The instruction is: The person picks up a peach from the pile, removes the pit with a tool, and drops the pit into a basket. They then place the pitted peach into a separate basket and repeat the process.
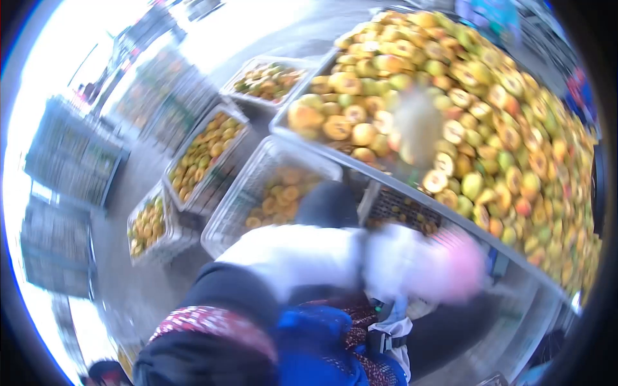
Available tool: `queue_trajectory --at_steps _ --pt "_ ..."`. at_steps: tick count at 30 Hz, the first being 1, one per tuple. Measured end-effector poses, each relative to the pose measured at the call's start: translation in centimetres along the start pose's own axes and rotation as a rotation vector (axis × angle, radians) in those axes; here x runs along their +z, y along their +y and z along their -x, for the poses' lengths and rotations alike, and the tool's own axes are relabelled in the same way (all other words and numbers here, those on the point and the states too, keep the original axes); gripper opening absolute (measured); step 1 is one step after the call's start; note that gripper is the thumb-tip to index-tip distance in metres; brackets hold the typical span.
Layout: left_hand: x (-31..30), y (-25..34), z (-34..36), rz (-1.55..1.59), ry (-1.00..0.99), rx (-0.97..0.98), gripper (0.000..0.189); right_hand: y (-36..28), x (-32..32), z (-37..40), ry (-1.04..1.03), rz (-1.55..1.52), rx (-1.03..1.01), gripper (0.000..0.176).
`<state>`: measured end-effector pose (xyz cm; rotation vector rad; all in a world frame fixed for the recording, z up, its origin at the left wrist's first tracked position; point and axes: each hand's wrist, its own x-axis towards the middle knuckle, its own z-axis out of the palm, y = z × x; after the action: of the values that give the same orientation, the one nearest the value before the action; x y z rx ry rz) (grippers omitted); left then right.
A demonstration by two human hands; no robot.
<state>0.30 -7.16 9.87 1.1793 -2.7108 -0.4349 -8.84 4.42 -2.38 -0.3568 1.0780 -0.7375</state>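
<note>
I have my left hand [328,202], in a dark glove, at the near rim of the pale crate [241,185], close to its cut fruit [283,196]; its fingers are hidden, so I cannot tell its grip. My pink-gloved right hand [454,264] blurs beside the table's near edge [476,233], its grip equally unclear. Beyond that edge lies the heap of halved fruit [470,122], with a blurred pale shape [417,125] I cannot identify before it. I judge that a hurried sweep could catch the edge, or knock loose halves over it, since they crowd the rim.
</note>
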Motion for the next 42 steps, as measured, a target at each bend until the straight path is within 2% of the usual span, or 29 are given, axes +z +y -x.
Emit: queue_trajectory --at_steps 3,6,9,11,13,14,15,16,17,18,19,20,21,24,25,28,29,30,32,33,34,35,36,37,38,39,40,41,42 --pt "2.8 5.8 -6.2 0.062 -0.082 0.324 0.018 0.7 -0.5 0.3 0.010 0.063 -0.046 0.029" --pt "4.1 9.9 -8.9 0.138 -0.111 0.581 0.019 1.2 -1.1 0.0 0.066 0.095 -0.115 0.029" --pt "4.1 11.3 -8.9 0.171 -0.164 0.737 0.019 1.4 -2.0 -0.3 0.090 0.080 -0.208 0.029" --pt "2.0 10.0 -7.6 0.249 -0.118 0.768 0.020 1.8 -2.3 -0.7 0.104 0.102 -0.305 0.029" --pt "-1.1 6.4 -5.6 0.327 0.020 0.625 0.020 1.9 -2.5 -0.6 0.089 0.110 -0.446 0.030" --pt "-2.4 3.9 -4.7 0.335 0.092 0.471 0.020 1.5 -2.6 -0.8 0.114 0.074 -0.439 0.030" --pt "-4.2 -0.4 -3.5 0.230 0.235 0.132 0.025 1.7 -2.8 -1.0 0.117 0.055 -0.485 0.030" --pt "-3.6 -5.2 -3.1 0.094 0.361 -0.198 0.034 -0.4 -2.2 -1.3 0.250 -0.099 -0.152 0.031" --pt "-3.5 -10.5 -2.4 0.279 0.391 -0.477 0.038 -0.8 -2.0 -1.2 0.240 -0.157 -0.184 0.029" --pt "-3.7 -14.9 -1.7 -0.140 0.383 -0.746 0.047 -0.7 -2.0 -1.2 0.232 -0.176 -0.191 0.027" --pt "-4.4 -18.1 -1.4 -0.302 0.183 -0.926 0.058 -0.5 -2.1 -1.2 0.224 -0.194 -0.197 0.026" --pt "-4.2 -20.7 -1.3 -0.359 0.054 -1.004 0.069 -0.1 -2.1 -1.6 0.204 -0.178 -0.181 0.025" --pt "-3.1 -23.5 -1.3 -0.423 -0.115 -0.950 0.071 0.0 -2.1 -1.9 0.182 -0.161 -0.170 0.024" --pt "-3.1 -27.7 -1.6 -0.286 -0.385 -0.913 0.066 -0.4 -1.8 -2.4 0.092 -0.227 -0.131 0.024" --pt "-3.6 -28.2 -1.4 -0.221 -0.417 -0.853 0.059 -0.5 -1.8 -2.3 0.122 -0.159 -0.153 0.024" --pt "-4.1 -27.5 -0.4 -0.148 -0.433 -0.705 0.057 -0.8 -1.9 -2.3 0.163 -0.099 -0.146 0.025" --pt "-3.2 -28.8 0.7 -0.120 -0.340 -0.559 0.057 -0.9 -1.8 -2.2 0.150 -0.172 -0.092 0.025" --pt "-3.5 -27.6 0.8 0.061 -0.181 -0.612 0.056 -1.1 -1.7 -2.0 0.137 -0.242 -0.034 0.025" --pt "-5.1 -22.5 0.9 0.431 0.136 -0.696 0.055 -2.0 -1.1 -1.6 0.120 -0.256 -0.105 0.024" --pt "-5.8 -19.6 1.1 0.669 0.198 -0.742 0.052 -2.6 -0.7 -1.3 0.117 -0.262 -0.139 0.024" --pt "-5.7 -16.9 1.5 0.910 0.257 -0.788 0.050 -3.2 -0.2 -0.8 0.108 -0.108 -0.239 0.023" --pt "-4.1 -14.6 2.2 1.150 0.301 -0.749 0.050 -4.0 0.3 -0.4 0.098 0.048 -0.334 0.022" --pt "-2.5 -12.3 2.7 1.389 0.344 -0.705 0.050 -5.2 1.2 0.3 0.057 0.001 -0.306 0.020" --pt "-0.6 -10.3 3.3 1.464 0.308 -0.654 0.049 -6.4 2.0 1.1 0.018 -0.044 -0.276 0.020" --pt "1.1 -8.6 3.6 1.540 0.273 -0.599 0.048 -5.7 2.0 0.7 0.078 0.310 -0.582 0.021" --pt "1.7 -6.8 3.6 1.602 0.219 -0.599 0.047 -5.0 2.0 0.2 0.257 0.655 -0.877 0.022" --pt "2.2 -5.2 3.7 1.665 0.165 -0.604 0.046 -3.7 1.8 -0.8 0.430 0.997 -1.300 0.025" --pt "3.0 -4.2 3.9 1.701 0.128 -0.620 0.045 -2.8 1.4 -0.1 0.388 0.955 -1.136 0.027" --pt "4.4 -3.8 4.3 1.635 0.181 -0.569 0.044 -2.7 1.4 0.9 0.361 0.914 -0.972 0.029"
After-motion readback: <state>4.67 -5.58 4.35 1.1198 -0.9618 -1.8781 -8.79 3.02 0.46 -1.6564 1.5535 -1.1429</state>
